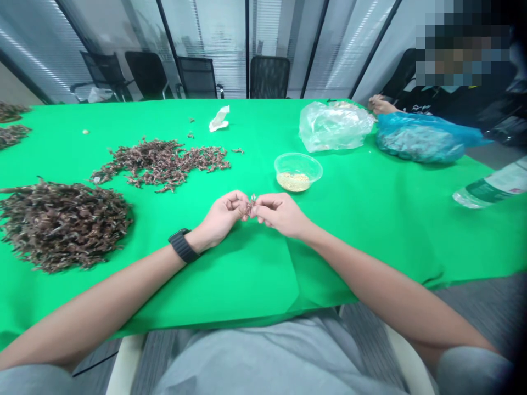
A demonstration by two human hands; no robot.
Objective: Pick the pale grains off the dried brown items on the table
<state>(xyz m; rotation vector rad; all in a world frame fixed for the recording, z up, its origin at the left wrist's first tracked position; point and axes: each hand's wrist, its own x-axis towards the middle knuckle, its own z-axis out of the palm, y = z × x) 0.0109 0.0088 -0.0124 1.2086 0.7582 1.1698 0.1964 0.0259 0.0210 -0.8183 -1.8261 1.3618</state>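
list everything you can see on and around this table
bright green cloth cover: one, green, across the table
large heap of dried brown twiggy pieces: one, dark brown, near left
spread pile of dried pieces: one, brown, middle left
small heaps of dried pieces: two, brown, far left edge
clear plastic bowl: one, transparent, holding pale grains, right of centre
clear plastic bag: one, transparent, far side
blue plastic bag: one, blue, far right
crumpled paper: one, white, far middle
plastic water bottle: one, clear, lying at right edge
black office chairs: four, black, beyond table
co-worker's hand: one, far right, behind blue bag
small dried piece: one, brown, pinched between both hands
black wristwatch: one, black, left wrist
left hand: one, centre
right hand: one, centre
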